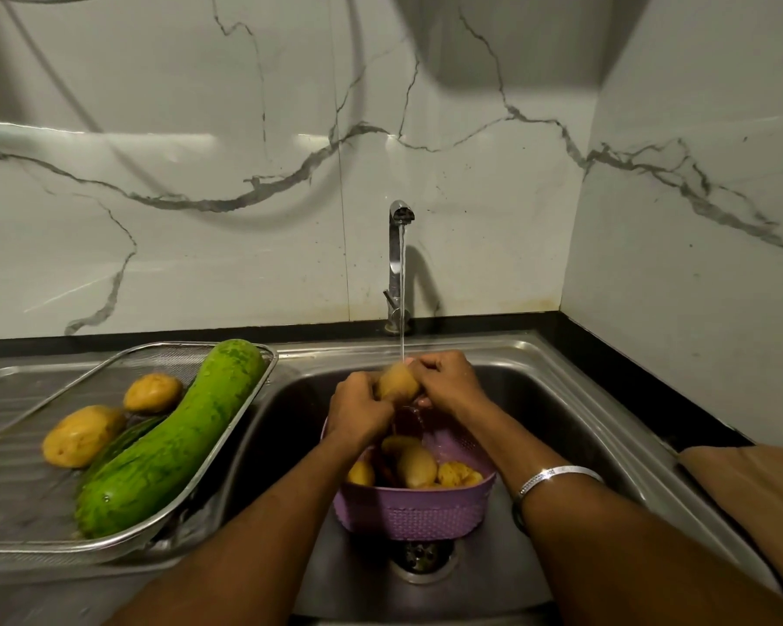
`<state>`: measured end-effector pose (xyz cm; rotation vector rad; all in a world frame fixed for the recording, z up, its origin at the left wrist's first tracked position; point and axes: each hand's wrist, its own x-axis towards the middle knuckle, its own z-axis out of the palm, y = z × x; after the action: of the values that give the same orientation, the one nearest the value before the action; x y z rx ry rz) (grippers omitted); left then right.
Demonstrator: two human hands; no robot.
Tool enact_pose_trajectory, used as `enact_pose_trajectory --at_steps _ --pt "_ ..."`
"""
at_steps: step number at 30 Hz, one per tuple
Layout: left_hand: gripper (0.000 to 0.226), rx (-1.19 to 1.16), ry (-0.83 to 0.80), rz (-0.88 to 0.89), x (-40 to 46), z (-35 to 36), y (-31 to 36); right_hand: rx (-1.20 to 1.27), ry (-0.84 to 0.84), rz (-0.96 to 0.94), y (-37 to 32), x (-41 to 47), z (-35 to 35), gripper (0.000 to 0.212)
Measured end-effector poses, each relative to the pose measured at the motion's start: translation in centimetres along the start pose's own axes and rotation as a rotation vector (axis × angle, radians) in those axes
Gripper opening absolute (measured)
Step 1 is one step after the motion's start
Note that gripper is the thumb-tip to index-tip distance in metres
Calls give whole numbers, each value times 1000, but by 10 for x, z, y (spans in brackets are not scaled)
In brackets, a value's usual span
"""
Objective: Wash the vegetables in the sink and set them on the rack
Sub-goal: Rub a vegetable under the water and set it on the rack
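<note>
Fingers (430, 368) of both the left hand (358, 408) and right hand (448, 381) grip 1 potato (396, 384) under the tap (398, 264), its long axis tilted slightly; no writing is legible.

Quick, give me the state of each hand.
Left hand: closed, gripping the potato under the water stream.
Right hand: closed, gripping the same potato.
</note>
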<state>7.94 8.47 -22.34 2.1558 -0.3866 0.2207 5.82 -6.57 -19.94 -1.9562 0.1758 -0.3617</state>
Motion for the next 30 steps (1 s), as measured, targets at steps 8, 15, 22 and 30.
enact_pose_trajectory --at_steps 8,15,22,30 --pt "33 12 -167 -13 -5 3 11 -81 -57 -100 7 -5 4 25" --pt "31 -347 -330 -4 -8 6 18 -294 122 -54 2 5 5 38" --pt "32 -258 -290 32 -7 6 6 -42 -172 58 -4 -5 -1 24" --pt "35 -266 -243 32 -8 6 7 147 -113 148 -8 0 -2 26"
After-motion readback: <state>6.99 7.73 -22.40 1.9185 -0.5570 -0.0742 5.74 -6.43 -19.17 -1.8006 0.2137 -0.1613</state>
